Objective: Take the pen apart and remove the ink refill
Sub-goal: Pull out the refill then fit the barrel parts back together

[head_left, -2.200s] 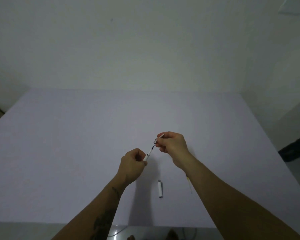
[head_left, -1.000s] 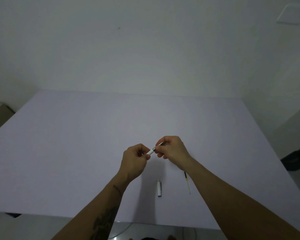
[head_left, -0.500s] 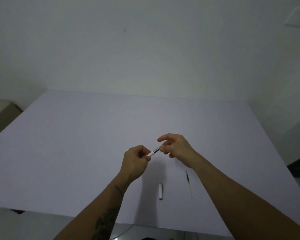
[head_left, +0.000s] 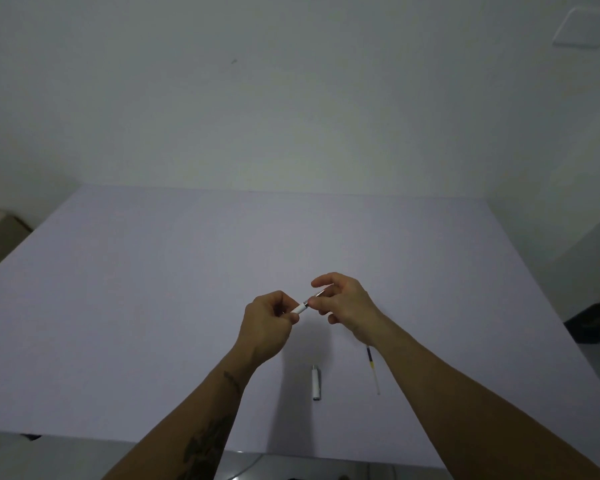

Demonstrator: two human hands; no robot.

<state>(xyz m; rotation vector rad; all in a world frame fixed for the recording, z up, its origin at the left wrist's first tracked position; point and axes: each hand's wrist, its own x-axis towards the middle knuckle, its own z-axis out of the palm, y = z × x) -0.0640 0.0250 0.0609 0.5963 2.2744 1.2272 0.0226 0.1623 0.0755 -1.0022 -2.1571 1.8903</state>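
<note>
White pen barrel (head_left: 298,309) pinched in the curled left hand (head_left: 265,325), centre of frame, above the pale lilac worktop (head_left: 153,289). Metal tip section (head_left: 321,293) nipped between thumb and fingertip of the right hand (head_left: 347,306), other fingers now spread loose where a second ago bunched tight around it. Likely unscrewing the tip, near the end. Already out: ink refill (head_left: 373,370) lying lower right beside the right forearm, white cap (head_left: 316,382) lower centre, both flat on the worktop, apart.
</note>
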